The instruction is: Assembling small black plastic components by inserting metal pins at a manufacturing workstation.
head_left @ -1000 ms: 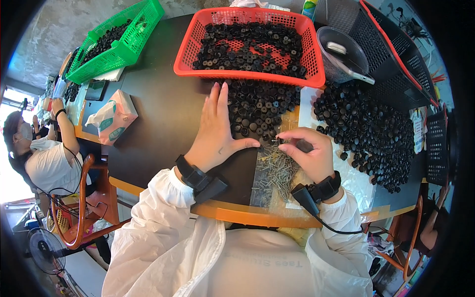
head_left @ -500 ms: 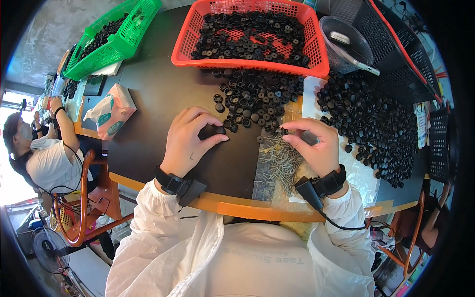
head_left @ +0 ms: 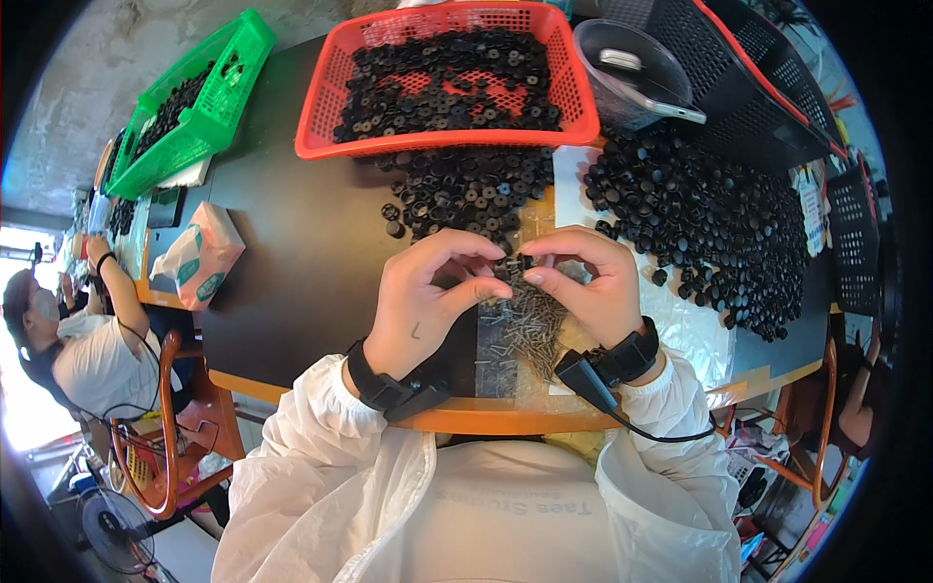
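Over the table's middle, my left hand [head_left: 416,296] and my right hand [head_left: 595,291] are brought together, fingertips almost meeting. Between the left thumb and fingers is a small black round part [head_left: 503,263], mostly covered by the fingertips. A second small black part [head_left: 526,262] is pinched in the right hand; its finer shape is too small to tell. Directly below the hands lies a heap of metal screws [head_left: 533,335] on clear plastic. Loose black round parts [head_left: 466,189], some with a centre hole, are piled just beyond the fingertips.
A red basket [head_left: 446,147] of black parts stands behind the pile, a green basket [head_left: 226,109] at far left. Black caps [head_left: 705,228] are heaped on the right, near a clear tub [head_left: 604,85] and black crates [head_left: 746,107]. A tissue pack [head_left: 209,257] lies left; a person [head_left: 102,364] sits beyond.
My left hand has moved right with its black part, up to my right hand. The right hand has shifted slightly left. The whole view has turned a little.
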A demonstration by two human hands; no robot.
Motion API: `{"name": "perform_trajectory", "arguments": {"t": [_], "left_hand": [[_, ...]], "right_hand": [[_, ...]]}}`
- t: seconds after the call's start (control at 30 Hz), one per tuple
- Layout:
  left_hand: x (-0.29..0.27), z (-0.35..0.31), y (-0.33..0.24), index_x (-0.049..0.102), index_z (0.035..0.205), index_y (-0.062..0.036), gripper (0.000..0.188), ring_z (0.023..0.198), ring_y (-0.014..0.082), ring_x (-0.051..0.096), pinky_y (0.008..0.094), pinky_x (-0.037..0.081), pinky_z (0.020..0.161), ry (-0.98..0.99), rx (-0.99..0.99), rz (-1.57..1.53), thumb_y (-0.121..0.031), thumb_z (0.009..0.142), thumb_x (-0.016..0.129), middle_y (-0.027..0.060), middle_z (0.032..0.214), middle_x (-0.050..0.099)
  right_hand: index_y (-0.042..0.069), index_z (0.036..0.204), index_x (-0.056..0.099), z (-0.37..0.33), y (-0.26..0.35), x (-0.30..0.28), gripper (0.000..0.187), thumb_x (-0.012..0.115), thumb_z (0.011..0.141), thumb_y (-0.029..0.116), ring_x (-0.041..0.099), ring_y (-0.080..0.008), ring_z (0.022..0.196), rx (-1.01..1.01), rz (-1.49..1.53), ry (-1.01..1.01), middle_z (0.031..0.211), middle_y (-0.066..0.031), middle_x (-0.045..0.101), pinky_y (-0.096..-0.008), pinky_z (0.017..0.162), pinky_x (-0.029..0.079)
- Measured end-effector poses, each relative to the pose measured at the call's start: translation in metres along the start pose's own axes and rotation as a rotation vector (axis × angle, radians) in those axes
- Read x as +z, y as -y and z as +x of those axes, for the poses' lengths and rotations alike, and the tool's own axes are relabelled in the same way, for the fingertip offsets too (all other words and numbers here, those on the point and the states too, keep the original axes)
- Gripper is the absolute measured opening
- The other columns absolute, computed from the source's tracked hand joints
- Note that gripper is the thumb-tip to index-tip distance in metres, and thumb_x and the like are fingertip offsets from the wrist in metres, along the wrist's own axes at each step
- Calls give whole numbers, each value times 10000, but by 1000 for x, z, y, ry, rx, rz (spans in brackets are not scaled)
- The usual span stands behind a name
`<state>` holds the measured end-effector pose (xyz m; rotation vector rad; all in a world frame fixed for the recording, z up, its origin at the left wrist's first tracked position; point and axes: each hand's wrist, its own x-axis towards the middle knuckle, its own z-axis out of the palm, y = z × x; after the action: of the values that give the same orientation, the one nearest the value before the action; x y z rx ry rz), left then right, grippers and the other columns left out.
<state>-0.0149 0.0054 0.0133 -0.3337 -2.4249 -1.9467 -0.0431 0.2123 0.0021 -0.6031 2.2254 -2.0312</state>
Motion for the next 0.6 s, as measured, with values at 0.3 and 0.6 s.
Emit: {"name": "perform_trajectory", "arguments": {"t": [0.3, 0.6], "left_hand": [[10, -1, 16, 660, 1073, 6, 330, 876, 139, 638, 267, 537, 773, -80, 25, -302, 29, 766, 780, 90, 1032, 652], [4, 0, 23, 703, 1023, -8, 311, 812, 156, 640, 275, 540, 732, -61, 145, -95, 30, 730, 799, 117, 1035, 665]], "right_hand": [[70, 982, 735, 0, 6, 3, 247, 789, 744, 30, 687, -204, 844, -210, -255, -6, 962, -85, 719, -301, 727, 542], [80, 973, 737, 0, 4, 5, 253, 796, 730, 45, 674, -218, 810, -209, -303, -20, 943, -78, 719, -303, 720, 541]]}}
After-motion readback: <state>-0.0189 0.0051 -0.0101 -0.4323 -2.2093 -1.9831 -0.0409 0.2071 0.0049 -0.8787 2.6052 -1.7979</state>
